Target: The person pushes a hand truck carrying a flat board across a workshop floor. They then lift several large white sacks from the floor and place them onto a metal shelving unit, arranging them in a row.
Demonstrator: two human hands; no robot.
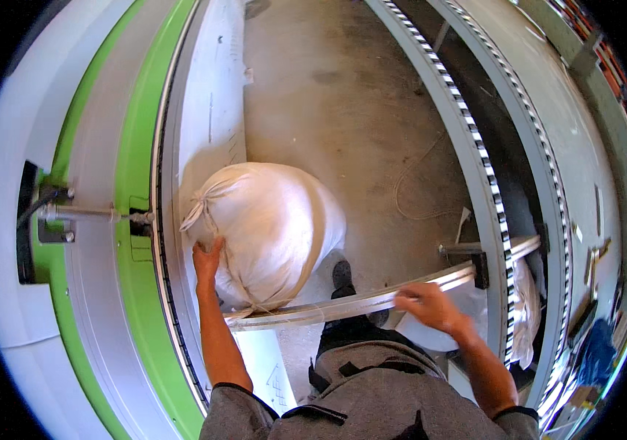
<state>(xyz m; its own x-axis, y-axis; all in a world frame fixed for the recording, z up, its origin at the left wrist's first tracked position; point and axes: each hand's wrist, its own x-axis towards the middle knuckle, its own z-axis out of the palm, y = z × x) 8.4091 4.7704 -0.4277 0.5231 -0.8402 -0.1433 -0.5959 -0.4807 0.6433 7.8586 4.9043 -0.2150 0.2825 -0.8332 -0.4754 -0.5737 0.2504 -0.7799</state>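
Note:
A large, full white sack (pixel 277 220) stands left of centre, its gathered, tied corner (pixel 200 205) pointing left. My left hand (pixel 209 258) is at the sack's near left side, just below that tie, with its fingers bent against the cloth. A pale metal rail (pixel 357 299) crosses in front of me, and the sack's near side reaches it. Over the right part of this rail is my right hand (pixel 425 302), slightly blurred, its fingers curled in. Whatever may be inside those fingers is hidden. Thin cord lies by the rail near the sack's lower corner.
A long green and grey machine beam (pixel 137 132) runs along my left, beside a white panel (pixel 214 95). Toothed grey rails (pixel 467 132) run along the right. A loose cord (pixel 401 194) lies on the concrete floor (pixel 328 88). My shoe (pixel 341 275) is close to the sack.

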